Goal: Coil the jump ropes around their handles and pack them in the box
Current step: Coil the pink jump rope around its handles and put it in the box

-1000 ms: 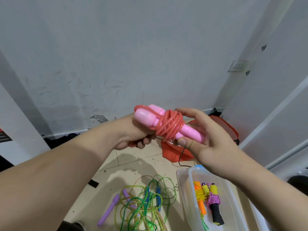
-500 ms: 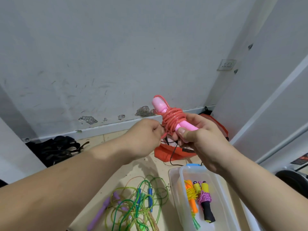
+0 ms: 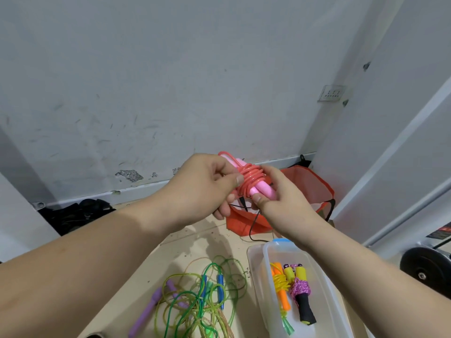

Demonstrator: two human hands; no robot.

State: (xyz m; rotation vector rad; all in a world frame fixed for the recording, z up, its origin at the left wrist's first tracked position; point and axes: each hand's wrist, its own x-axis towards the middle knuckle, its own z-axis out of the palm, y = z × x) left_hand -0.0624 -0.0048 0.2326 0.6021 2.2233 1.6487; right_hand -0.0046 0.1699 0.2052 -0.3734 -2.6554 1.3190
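Observation:
Both hands hold a pink-handled jump rope [image 3: 262, 189] at chest height, its red cord [image 3: 249, 179] wound in a thick coil around the two handles. My left hand [image 3: 207, 186] grips the far end of the bundle, thumb pressed on the coil. My right hand [image 3: 280, 193] pinches the near handle ends between thumb and fingers. Below on the right stands a clear plastic box [image 3: 268, 254]; inside lie an orange-handled rope with yellow cord [image 3: 280, 286] and a yellow-and-black-handled rope with purple cord [image 3: 301, 291], both coiled.
A tangle of loose ropes [image 3: 200, 301] with green and yellow cords, purple and blue handles, lies on the floor left of the box. An orange mesh bag [image 3: 310, 186] sits by the wall behind my hands. Black cloth [image 3: 75, 213] lies at the left wall, a black weight plate [image 3: 427, 267] far right.
The bundle dropped a little lower and tilted. My left hand moved from beneath the handles up over the coil's far side, its thumb now on the cord. The camera tilted downward.

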